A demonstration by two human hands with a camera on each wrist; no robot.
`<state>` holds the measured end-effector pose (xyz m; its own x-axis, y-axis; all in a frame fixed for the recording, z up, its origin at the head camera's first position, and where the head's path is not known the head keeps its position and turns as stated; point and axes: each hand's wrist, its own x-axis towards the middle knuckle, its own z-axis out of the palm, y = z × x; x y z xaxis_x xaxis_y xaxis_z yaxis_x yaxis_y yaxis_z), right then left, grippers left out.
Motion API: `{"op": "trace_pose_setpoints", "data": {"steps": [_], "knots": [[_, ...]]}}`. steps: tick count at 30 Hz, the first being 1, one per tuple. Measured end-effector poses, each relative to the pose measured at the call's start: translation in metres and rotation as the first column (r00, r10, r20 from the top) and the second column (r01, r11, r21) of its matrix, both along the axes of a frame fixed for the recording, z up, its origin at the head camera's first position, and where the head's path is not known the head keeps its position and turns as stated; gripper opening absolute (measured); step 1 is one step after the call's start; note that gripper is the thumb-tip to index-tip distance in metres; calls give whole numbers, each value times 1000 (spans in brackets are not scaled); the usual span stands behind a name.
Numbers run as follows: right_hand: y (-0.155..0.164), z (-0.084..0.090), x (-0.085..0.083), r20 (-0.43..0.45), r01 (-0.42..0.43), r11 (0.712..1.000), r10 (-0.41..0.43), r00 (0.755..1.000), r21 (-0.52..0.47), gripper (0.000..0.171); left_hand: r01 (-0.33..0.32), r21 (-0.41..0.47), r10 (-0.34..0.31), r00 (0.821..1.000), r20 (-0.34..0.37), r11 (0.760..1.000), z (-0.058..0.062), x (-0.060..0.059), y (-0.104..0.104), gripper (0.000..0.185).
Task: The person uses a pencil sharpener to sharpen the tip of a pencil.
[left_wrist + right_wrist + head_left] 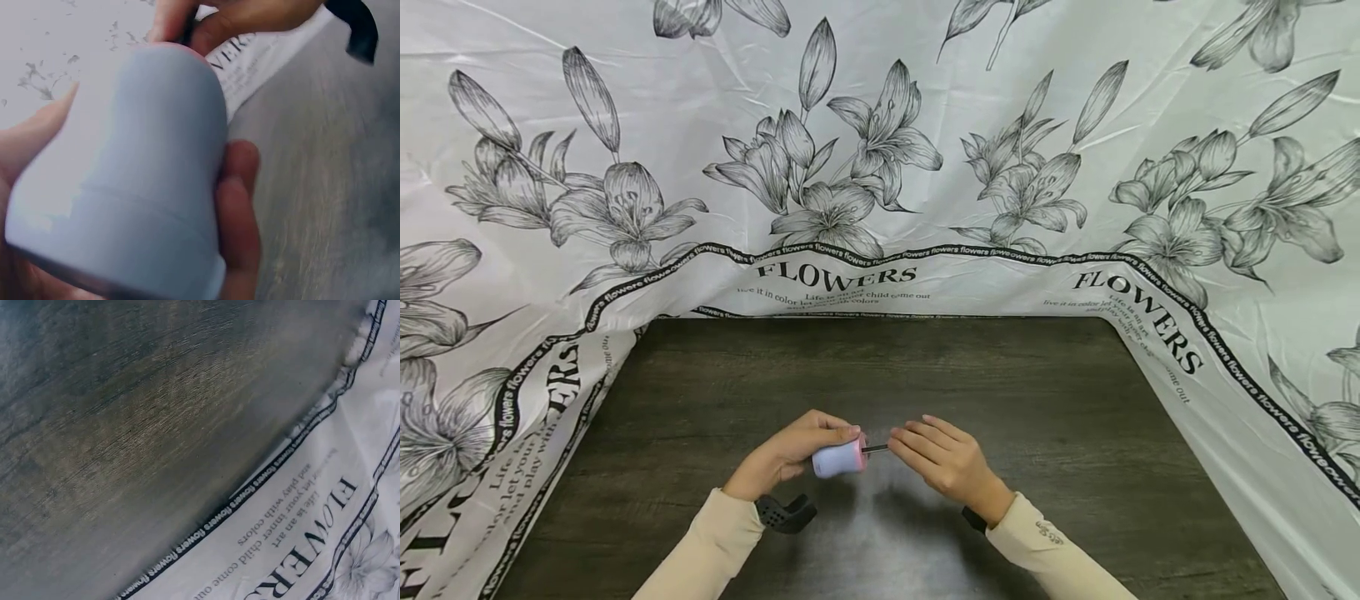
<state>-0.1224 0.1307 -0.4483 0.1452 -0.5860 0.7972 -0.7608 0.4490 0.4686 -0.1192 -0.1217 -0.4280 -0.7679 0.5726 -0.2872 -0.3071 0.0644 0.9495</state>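
Observation:
My left hand [801, 446] grips a smooth lavender body with a pink end, which looks like a pencil sharpener [835, 461]. It lies tilted, pink end toward the right hand. In the left wrist view the lavender sharpener [144, 150] fills the middle, with thumb and fingers around its sides. A thin dark stick, apparently a pencil [876, 449], runs from the pink end to my right hand [947, 458]. That hand pinches it; the right fingertips [209, 37] show beside the pink rim in the left wrist view. How far the stick enters the body is hidden.
Both hands are above a dark wood-grain table [760, 367]. A white floral cloth [925, 217] with black lettering hangs behind the table and along its sides. Black wrist straps [786, 514] sit at both cuffs. Only table and cloth appear in the right wrist view.

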Motion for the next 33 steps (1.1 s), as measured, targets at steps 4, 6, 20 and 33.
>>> {"op": "trace_pose_setpoints", "data": {"steps": [4, 6, 20, 33], "knots": [[0, -3, 1, 69, -27, 999, 24, 997, 42, 24, -21, -5, 21, 999, 38, 1000, -1, 2, 0, 48], [1, -6, 1, 195, -50, 997, 37, 980, 59, 26, -51, -30, 51, 999, -20, 998, -1, 3, 2, 47], [37, -3, -21, 675, -159, 911, 155, -721, -379, 36, -311, -179, -240, -173, -955, 934, -9, 25, 34, 46], [13, 4, -8, 797, -109, 994, 84, 598, -23, 18, -343, -121, 75, 507, -858, 932, -4, 13, 20, 39]]}}
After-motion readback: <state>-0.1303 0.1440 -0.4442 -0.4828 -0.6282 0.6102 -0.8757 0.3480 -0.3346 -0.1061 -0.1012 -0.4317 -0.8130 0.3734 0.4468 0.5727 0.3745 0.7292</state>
